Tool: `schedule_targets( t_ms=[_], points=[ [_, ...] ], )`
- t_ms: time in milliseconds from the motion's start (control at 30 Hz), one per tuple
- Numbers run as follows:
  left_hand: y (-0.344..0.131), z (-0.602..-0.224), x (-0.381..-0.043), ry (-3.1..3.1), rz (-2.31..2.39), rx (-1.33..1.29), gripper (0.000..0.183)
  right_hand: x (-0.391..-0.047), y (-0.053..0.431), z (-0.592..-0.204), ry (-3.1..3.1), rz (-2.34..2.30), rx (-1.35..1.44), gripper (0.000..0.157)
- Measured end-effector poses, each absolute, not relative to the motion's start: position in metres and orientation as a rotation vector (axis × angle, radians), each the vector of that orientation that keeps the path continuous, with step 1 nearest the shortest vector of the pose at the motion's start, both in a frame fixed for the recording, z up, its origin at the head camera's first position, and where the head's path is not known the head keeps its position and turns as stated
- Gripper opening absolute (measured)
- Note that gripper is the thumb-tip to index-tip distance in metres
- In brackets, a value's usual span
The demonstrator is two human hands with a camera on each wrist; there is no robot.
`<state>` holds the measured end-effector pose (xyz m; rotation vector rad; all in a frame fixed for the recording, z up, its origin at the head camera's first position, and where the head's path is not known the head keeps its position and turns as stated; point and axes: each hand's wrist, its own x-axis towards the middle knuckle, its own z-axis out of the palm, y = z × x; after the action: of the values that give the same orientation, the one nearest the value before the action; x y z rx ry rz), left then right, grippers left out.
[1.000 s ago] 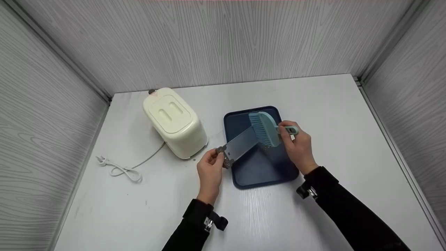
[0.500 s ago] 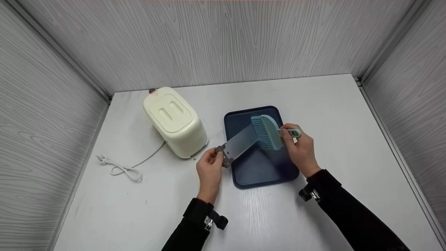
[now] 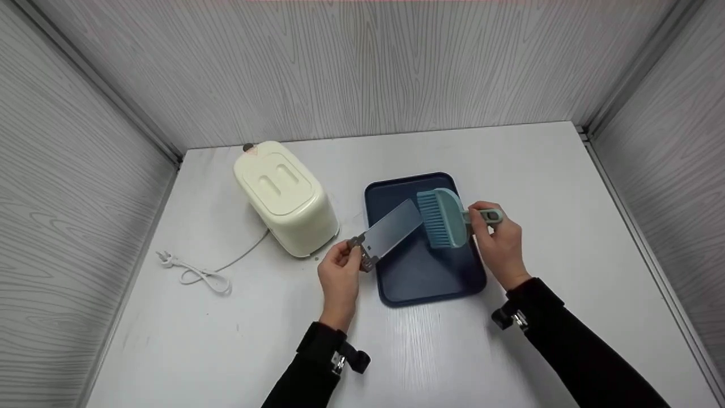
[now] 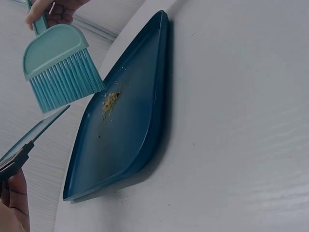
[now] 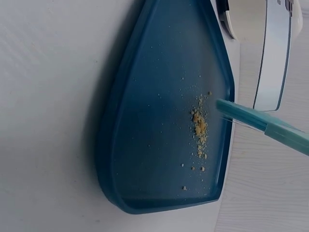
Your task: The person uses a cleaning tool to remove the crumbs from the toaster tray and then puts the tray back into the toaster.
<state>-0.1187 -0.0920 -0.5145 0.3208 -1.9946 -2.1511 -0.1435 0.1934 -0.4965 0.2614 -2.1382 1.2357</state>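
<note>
My left hand (image 3: 338, 280) pinches the dark end of a thin metal crumb tray (image 3: 393, 226), which slants up over a navy serving tray (image 3: 430, 289). In my right hand (image 3: 498, 241) is the handle of a light-blue hand brush (image 3: 451, 218). Its bristles point left, right beside the crumb tray's far end. The left wrist view shows the brush (image 4: 58, 53) above the crumb tray's edge (image 4: 41, 128). A small heap of yellow-brown crumbs (image 5: 199, 124) lies on the navy tray, with finer bits scattered around it.
A cream toaster (image 3: 283, 198) with a lid on top stands to the left of the navy tray. From it a cord runs to a white plug (image 3: 165, 260) on the white table (image 3: 226, 351). Grey wood-grain panels (image 3: 362, 68) enclose the back and sides.
My right hand has drawn the brush to the right and slightly nearer, off the crumb tray's surface. The left hand and crumb tray have barely shifted.
</note>
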Motion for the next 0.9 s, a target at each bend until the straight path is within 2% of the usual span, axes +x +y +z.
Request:
schedule_targets(
  t_ms=[233,467,733,900],
  points=[
    [-0.092,-0.515,-0.118,-1.986,-2.161,0.317,0.016,-0.145,0.196,-0.489,-2.113,1.367,0.129,0.014],
    [-0.09,-0.516,-0.118,-1.995,-2.159,0.336,0.018,-0.146,0.202,-0.483,-2.042,1.603,-0.037,0.027],
    [-0.088,-0.516,-0.118,-1.986,-2.173,0.342,0.018,-0.151,0.219,-0.48,-1.715,2.01,-0.221,0.035],
    [-0.088,-0.516,-0.117,-1.999,-2.159,0.348,0.018,-0.153,0.234,-0.486,-1.567,2.101,-0.282,0.037]
  ],
)
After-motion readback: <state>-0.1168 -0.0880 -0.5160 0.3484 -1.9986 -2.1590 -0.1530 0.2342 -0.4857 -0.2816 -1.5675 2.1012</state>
